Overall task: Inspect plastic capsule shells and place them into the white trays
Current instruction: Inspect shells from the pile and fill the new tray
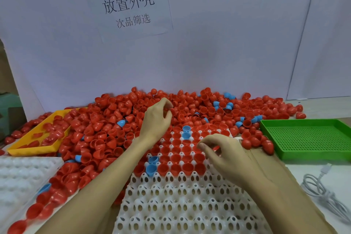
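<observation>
A big heap of red capsule shells (117, 119), with a few blue ones mixed in, covers the back and left of the table. In front lies a white tray (180, 205) with cup holes; its far rows hold red shells (187, 167) and some blue shells (152, 169), open side up. My left hand (157, 119) reaches into the heap, its curled fingertips pinching a red shell. Over the tray's filled right side hovers my right hand (224, 154), fingers curled; a sliver of red shows under its fingertips, so what it holds is unclear.
A yellow tray (28, 148) with a few red shells sits at the left, and another white tray (19, 176) lies below it. At the right stand a green perforated tray (307, 138) and a coiled white cable (322, 195). A white wall with a paper sign closes the back.
</observation>
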Demonstrator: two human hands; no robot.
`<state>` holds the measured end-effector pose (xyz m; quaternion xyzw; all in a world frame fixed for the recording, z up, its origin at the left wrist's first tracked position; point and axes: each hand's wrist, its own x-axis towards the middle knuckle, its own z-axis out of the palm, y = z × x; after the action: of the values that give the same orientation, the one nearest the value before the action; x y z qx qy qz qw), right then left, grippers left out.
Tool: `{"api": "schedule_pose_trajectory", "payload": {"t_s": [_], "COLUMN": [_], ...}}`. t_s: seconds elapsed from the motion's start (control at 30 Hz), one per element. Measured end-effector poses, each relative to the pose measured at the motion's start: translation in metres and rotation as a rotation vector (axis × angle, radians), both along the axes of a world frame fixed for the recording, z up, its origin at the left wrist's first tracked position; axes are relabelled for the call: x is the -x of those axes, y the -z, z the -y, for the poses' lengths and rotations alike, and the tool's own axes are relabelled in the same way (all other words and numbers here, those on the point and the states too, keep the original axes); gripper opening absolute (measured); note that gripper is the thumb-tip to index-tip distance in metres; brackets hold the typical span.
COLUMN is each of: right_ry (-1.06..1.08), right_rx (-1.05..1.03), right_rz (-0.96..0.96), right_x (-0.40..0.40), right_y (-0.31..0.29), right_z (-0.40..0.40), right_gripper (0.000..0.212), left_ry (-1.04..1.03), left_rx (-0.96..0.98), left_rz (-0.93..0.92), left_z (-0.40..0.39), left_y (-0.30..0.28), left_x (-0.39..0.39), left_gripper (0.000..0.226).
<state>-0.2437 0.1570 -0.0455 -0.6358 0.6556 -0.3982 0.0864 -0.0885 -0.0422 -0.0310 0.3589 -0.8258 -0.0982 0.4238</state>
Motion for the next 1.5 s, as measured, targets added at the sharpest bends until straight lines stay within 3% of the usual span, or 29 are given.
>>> {"api": "schedule_pose_trajectory", "payload": {"t_s": [0.27, 0.37, 0.5, 0.63, 0.77, 0.9, 1.27, 1.5], "right_ry": [-0.101, -0.218, -0.227, -0.190, -0.229, -0.270, -0.221, -0.164], "right_rx": [0.065, 0.036, -0.010, -0.002, -0.092, -0.147, -0.029, 0.044], "right_rz": [0.280, 0.392, 0.292, 0.387, 0.735, 0.938, 0.738, 0.589], "right_x": [-0.013, -0.020, -0.027, -0.025, -0.020, -0.018, -0.021, -0.023], "right_y": [-0.007, -0.008, 0.001, 0.002, -0.006, -0.010, -0.010, -0.007], "right_z": [-0.003, -0.003, 0.000, 0.002, -0.001, -0.002, -0.005, -0.004], "right_gripper": [0.030, 0.026, 0.026, 0.020, 0.019, 0.025, 0.025, 0.015], "left_ry": [0.258, 0.264, 0.257, 0.480, 0.635, 0.533, 0.384, 0.376], "left_rx": [-0.677, -0.767, -0.897, -0.989, -0.947, -0.719, -0.511, -0.493], "left_rz": [-0.544, -0.586, -0.620, -0.574, -0.594, -0.483, -0.372, -0.343], "left_z": [-0.110, -0.121, -0.119, -0.118, -0.121, -0.126, -0.129, -0.130], "left_y": [0.009, 0.015, 0.023, 0.023, 0.016, 0.015, 0.019, 0.023], "left_x": [-0.032, -0.035, -0.036, -0.045, -0.053, -0.055, -0.054, -0.054], "left_gripper": [0.028, 0.028, 0.023, 0.022, 0.030, 0.028, 0.031, 0.030]}}
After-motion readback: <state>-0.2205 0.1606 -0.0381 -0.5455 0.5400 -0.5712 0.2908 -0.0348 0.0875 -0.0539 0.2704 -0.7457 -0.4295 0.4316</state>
